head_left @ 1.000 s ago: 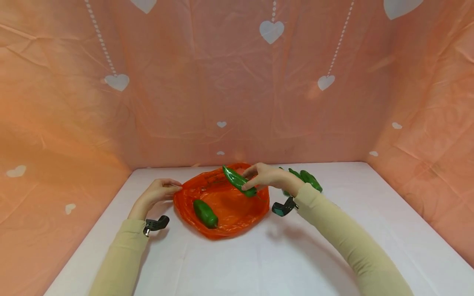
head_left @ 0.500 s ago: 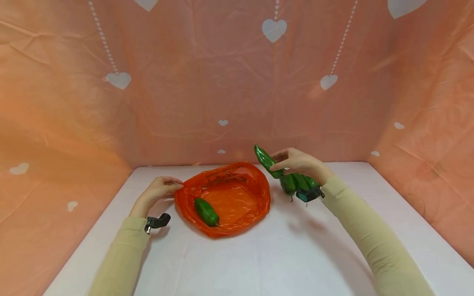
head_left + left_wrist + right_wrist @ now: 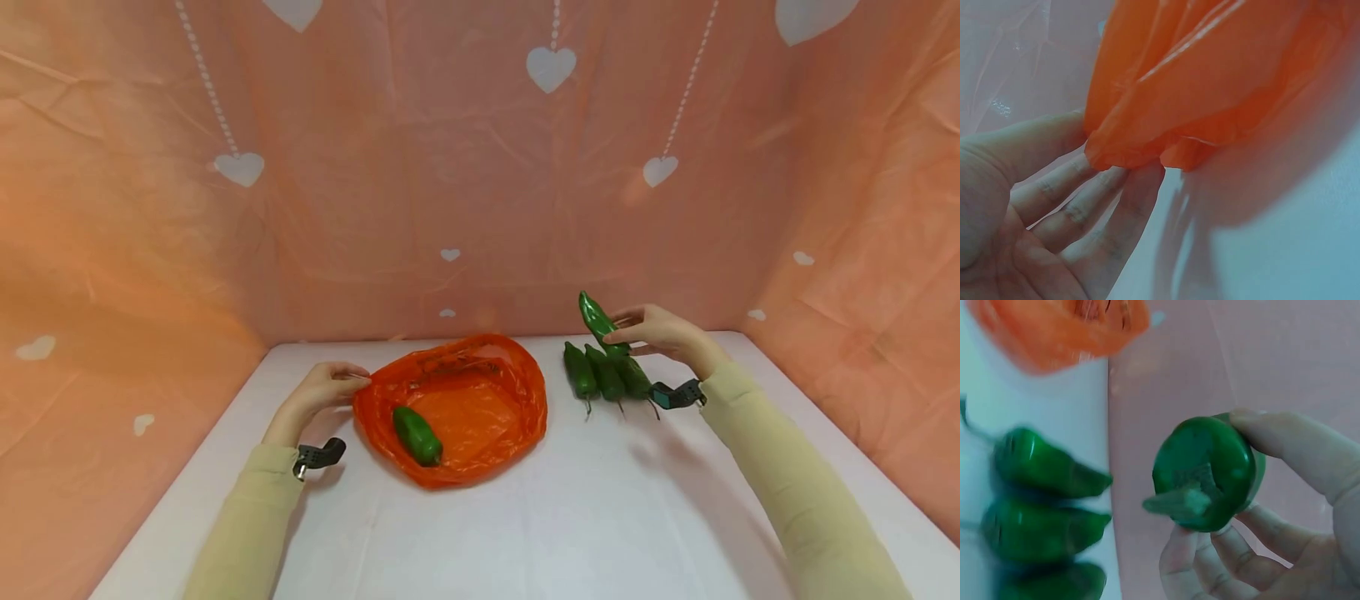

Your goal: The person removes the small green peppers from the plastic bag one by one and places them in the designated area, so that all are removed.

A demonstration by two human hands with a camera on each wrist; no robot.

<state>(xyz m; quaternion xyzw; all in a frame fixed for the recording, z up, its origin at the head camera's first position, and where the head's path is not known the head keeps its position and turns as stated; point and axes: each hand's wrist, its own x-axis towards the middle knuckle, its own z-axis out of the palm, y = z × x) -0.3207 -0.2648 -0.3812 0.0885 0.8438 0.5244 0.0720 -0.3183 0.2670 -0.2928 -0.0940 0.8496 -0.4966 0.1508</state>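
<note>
left hand (image 3: 321,390): pinched orange plastic bag (image 3: 476,417)
right hand (image 3: 663,332): pinched green pepper (image 3: 596,317)
green pepper: probably firm, slick; mid-body hold suited

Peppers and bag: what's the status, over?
Left hand pinching bag. Right hand holding pepper raised near three others. Another pepper in bag. Nothing visibly blocking.

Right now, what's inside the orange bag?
One green pepper lies in the orange bag, toward the near left in the head view. No other item shows in it. The patch under the pepper and anything inside the rim's folds are covered.
</note>
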